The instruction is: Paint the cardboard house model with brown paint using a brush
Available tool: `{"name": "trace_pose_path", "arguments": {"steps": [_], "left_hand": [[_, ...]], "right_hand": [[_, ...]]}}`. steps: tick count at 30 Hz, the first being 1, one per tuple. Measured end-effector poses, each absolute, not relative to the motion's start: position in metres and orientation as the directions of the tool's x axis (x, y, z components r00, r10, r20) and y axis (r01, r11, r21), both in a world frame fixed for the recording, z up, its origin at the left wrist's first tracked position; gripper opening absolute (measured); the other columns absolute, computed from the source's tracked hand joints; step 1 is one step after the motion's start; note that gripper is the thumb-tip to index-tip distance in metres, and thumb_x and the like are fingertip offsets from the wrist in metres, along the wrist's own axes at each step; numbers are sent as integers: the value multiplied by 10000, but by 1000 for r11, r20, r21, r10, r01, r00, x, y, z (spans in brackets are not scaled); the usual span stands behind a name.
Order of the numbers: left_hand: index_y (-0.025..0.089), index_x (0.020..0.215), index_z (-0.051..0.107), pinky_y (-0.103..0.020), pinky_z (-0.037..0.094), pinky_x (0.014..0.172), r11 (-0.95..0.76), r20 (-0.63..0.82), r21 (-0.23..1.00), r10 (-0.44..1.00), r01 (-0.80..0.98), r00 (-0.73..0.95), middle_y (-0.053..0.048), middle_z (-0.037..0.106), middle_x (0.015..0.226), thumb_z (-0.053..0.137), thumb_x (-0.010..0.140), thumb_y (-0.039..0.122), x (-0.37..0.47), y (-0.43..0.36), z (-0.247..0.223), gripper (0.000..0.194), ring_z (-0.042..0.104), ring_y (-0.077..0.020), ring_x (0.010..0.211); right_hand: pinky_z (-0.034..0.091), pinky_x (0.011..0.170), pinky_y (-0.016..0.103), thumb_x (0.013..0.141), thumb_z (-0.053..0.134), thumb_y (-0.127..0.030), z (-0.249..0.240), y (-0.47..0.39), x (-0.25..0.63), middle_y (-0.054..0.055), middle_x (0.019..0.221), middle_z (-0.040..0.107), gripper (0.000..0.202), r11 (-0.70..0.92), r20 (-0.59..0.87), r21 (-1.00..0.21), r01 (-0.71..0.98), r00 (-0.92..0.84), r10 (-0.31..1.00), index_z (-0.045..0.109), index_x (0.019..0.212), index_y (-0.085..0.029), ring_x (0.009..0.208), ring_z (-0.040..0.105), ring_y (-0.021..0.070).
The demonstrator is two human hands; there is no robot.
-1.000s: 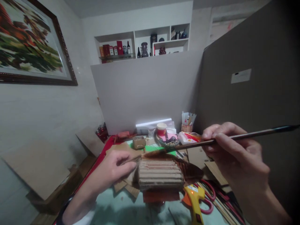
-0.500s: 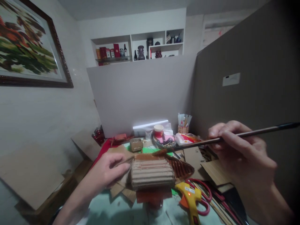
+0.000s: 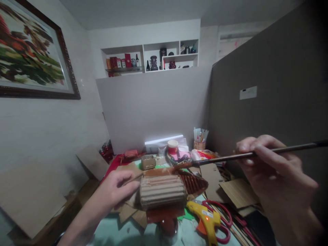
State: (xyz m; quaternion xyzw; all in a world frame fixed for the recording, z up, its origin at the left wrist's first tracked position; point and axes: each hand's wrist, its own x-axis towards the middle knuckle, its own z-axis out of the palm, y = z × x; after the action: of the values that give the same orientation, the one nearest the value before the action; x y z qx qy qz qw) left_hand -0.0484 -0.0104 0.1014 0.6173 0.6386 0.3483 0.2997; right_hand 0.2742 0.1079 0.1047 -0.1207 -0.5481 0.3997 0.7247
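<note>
My left hand (image 3: 123,187) pinches the left end of a cardboard model (image 3: 163,192), which has a ridged grey side facing me and a brown-painted top. On its right, a pointed part (image 3: 194,183) shows brown ribs. My right hand (image 3: 274,164) grips the long dark handle of a paintbrush (image 3: 220,158), held nearly level. The brown bristles touch the model's top edge. Below the model stands a clear jar (image 3: 168,229) with reddish-brown contents, partly hidden by a brown piece (image 3: 165,215).
A yellow glue gun (image 3: 208,222) with a lit red light lies beside red-handled scissors (image 3: 225,227). Cardboard pieces (image 3: 239,193) surround the work. Further back are a small cardboard box (image 3: 148,162), a red paper cup (image 3: 172,147) and a holder of sticks (image 3: 200,144). Grey panels (image 3: 153,106) enclose the table.
My right hand has moved right and slightly down, drawing the brush to the right along the model's top. My left hand keeps its hold. The whole view has tilted up a little.
</note>
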Motion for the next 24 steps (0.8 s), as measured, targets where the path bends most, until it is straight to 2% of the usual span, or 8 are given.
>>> {"name": "trace_pose_path", "arguments": {"steps": [3, 7, 13, 24], "left_hand": [[220, 637, 440, -245, 231, 443, -47, 78, 801, 997, 597, -26, 73, 346, 589, 546, 839, 514, -50, -9, 98, 372, 315, -97, 517], [233, 612, 385, -271, 218, 481, -56, 99, 775, 995, 630, -33, 71, 337, 584, 537, 842, 450, -45, -8, 97, 351, 318, -108, 538], [231, 618, 396, -304, 232, 543, -51, 89, 732, 996, 680, -20, 56, 373, 620, 521, 856, 427, -39, -7, 98, 333, 350, -131, 595], [234, 622, 404, -314, 245, 575, -41, 66, 715, 998, 698, -9, 48, 416, 636, 510, 854, 436, -37, -7, 100, 325, 394, -147, 615]], "right_hand": [[480, 529, 103, 844, 733, -224, 108, 101, 267, 35, 817, 590, 164, 655, 705, -595, -466, 88, 703, 612, 749, -169, 643, 544, 86], [486, 499, 118, 832, 754, -240, 108, 93, 246, 40, 783, 606, 185, 623, 717, -610, -490, -6, 697, 628, 720, -165, 596, 525, 86], [483, 496, 165, 882, 717, -241, 99, 96, 229, 49, 823, 636, 152, 591, 736, -624, -511, -130, 664, 662, 761, -168, 574, 560, 97], [475, 501, 199, 915, 665, -199, 95, 97, 234, 45, 823, 622, 129, 611, 772, -601, -516, -177, 610, 651, 789, -178, 586, 547, 113]]}}
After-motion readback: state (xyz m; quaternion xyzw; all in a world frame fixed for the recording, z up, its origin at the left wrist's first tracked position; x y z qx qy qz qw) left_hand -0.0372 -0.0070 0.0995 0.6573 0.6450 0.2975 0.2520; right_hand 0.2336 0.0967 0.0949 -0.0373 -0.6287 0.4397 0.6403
